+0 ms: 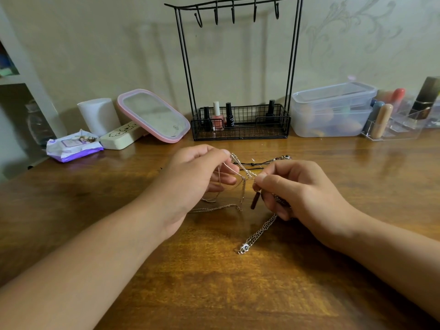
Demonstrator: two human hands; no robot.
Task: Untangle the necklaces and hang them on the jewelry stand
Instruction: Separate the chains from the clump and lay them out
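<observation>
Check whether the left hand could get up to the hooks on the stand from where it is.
Probably yes. Only open table lies between the left hand and the jewelry stand, and its hooks hang bare. But its fingers are pinching the tangled necklaces, which the right hand also holds.

Silver necklaces (259, 231), black stand (238, 67), perhaps dark-red pendant (254, 202)

Glossy brown wooden table (238, 294), holding a black wire jewelry stand (240, 125), pink-framed mirror (154, 115), clear plastic lidded boxes (333, 110), purple wipes pack (73, 146), loose silver chains (259, 232).
</observation>
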